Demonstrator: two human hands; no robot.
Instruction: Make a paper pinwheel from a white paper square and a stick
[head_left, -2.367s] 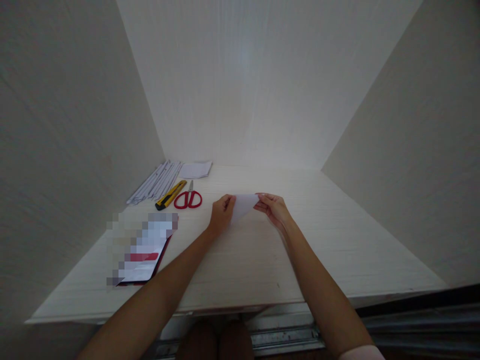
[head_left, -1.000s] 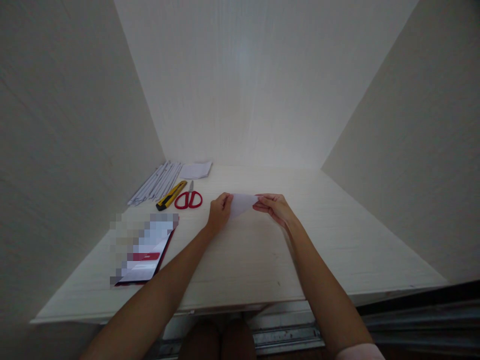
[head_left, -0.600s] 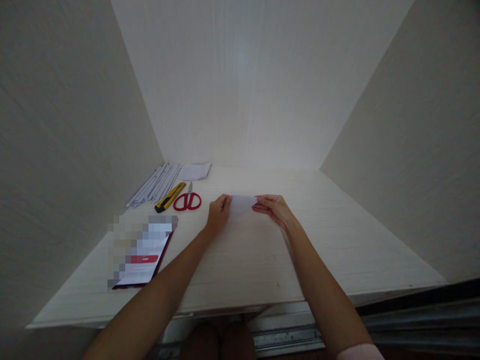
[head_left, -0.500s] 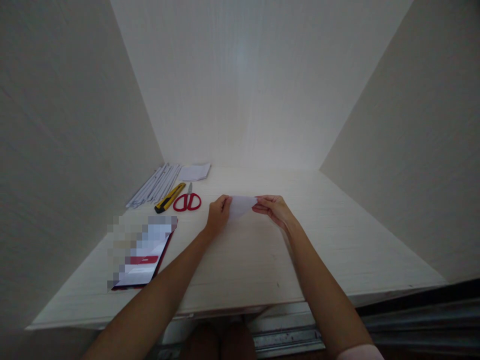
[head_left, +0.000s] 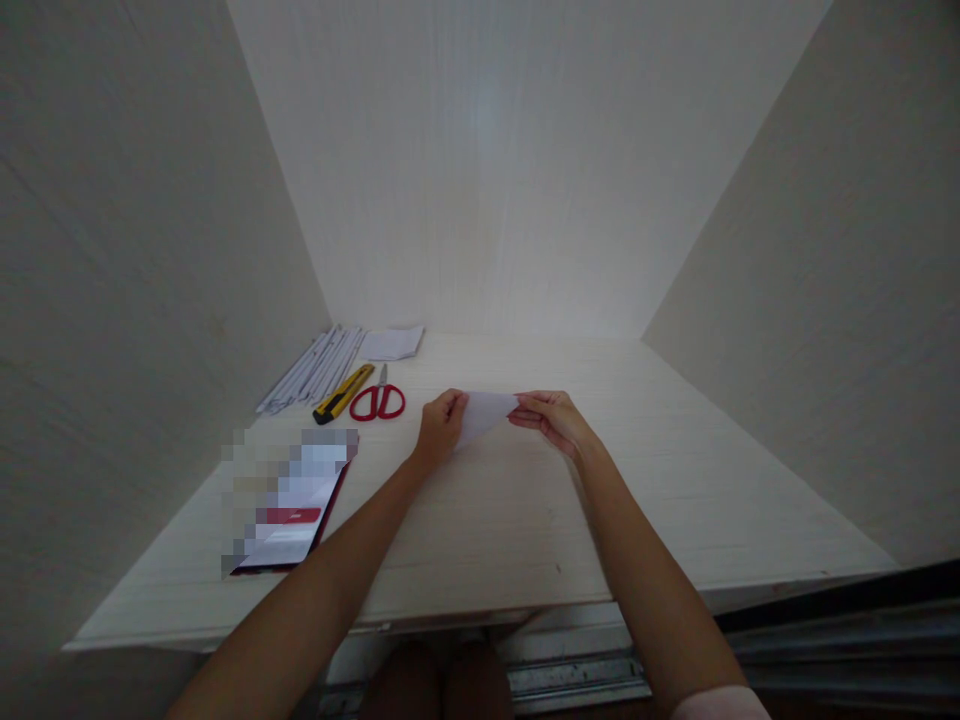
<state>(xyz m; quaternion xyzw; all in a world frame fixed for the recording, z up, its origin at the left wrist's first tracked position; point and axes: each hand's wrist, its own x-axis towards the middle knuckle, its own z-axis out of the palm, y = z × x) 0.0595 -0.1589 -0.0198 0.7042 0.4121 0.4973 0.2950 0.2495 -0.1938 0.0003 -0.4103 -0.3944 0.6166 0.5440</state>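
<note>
Paper: small white sheet (head_left: 486,412), mid-bench (head_left: 675,480), pinched at both ends.
Left hand (head_left: 441,424): fingers grasping its left edge.
Right hand (head_left: 553,417): fingers grasping its right edge.
Ten o'clock: red scissors (head_left: 377,400), yellow knife (head_left: 343,392).
Risk: uneven pull could probably skew or tear the sheet.

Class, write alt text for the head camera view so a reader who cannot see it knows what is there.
Two bare hands, left hand and right hand, pinch a small white paper between them over a pale wooden table. To the left lie red scissors, a yellow utility knife and rolled paper sticks.
</note>
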